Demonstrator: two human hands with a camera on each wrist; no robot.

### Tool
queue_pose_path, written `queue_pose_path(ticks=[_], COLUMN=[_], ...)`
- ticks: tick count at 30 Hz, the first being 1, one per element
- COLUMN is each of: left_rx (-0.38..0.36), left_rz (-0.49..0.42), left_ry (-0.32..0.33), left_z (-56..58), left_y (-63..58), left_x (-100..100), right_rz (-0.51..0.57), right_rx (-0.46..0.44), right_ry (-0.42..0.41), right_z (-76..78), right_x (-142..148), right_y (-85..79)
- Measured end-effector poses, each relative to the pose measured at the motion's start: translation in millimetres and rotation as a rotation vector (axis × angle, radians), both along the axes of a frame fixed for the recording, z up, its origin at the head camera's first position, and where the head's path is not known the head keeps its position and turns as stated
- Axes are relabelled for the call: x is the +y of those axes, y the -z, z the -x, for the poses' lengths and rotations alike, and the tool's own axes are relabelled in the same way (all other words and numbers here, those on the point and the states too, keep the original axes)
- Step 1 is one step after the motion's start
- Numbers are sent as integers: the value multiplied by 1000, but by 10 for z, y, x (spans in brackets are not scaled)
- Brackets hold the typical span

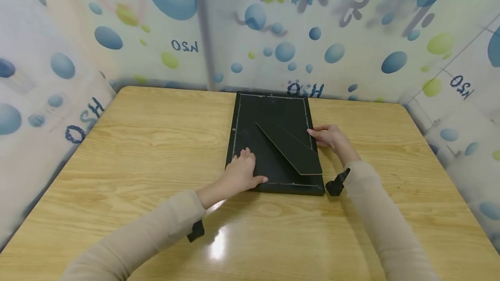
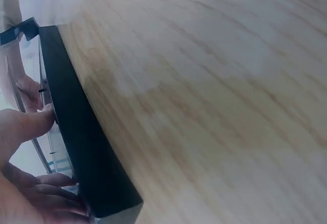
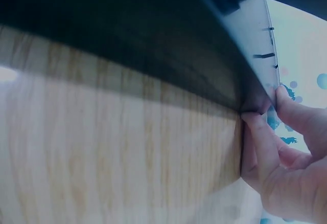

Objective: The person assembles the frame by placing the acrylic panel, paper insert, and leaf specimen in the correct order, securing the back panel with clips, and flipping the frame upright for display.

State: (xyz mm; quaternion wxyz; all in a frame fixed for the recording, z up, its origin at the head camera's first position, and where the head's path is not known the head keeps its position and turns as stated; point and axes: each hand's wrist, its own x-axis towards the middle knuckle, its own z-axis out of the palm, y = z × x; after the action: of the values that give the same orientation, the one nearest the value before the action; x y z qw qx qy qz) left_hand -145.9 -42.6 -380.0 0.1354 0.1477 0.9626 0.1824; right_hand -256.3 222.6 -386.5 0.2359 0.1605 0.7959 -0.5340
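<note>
A black picture frame [image 1: 269,109] lies with its back up on the table, and its easel stand [image 1: 294,148] tilts out from the backing. My left hand [image 1: 239,173] rests on the lower left of the backing, fingers extended and thumb apart near the bottom edge. In the left wrist view the frame's black side [image 2: 84,127] runs along that hand. My right hand [image 1: 330,138] grips the frame's right edge, with the thumb on top. Seen from the right wrist, the thumb and fingers of the right hand [image 3: 294,162] pinch the frame's edge [image 3: 153,55].
The wooden table [image 1: 164,142] extends to both sides of the frame. A patterned cloth wall [image 1: 218,55] stands right behind it and along both sides. Black wrist cameras, such as the right one [image 1: 337,183], sit on both forearms.
</note>
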Motion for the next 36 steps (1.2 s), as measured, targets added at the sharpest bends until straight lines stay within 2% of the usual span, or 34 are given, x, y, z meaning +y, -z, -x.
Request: queue_pose_path(ticks=[4,7,13,16,18,21,25,30,36], left_rx=[54,74,126,151,130,44,-65,-152,-208], left_rz=[-16,-82,-340,-389,-411,-443,-468,-488,-455], left_ry=[12,20,-28,-69,-111,-195,-276,-286,-287], left_z=[23,70,328,469,557,682,771,831,865], left_y=[-18,1,50,70,85,126,205,248,185], left_x=[-41,-95,-280,-391,-454,-521,-593,-618,-581], right_rz=[-22,-38,-14,-12,-12,-10,-14,-8,0], right_rx=[7,0,1,-2,1,7,12,10,13], right_ry=[11,22,30,42,53,58,47,39,18], right_z=[0,-10,-25,-27,-25,-28,-53,-59,-44], right_x=[-18,-21,-23,-19,-11,5,-6,-9,23], right_y=[-16,-4,37,36,28,7,13,35,30])
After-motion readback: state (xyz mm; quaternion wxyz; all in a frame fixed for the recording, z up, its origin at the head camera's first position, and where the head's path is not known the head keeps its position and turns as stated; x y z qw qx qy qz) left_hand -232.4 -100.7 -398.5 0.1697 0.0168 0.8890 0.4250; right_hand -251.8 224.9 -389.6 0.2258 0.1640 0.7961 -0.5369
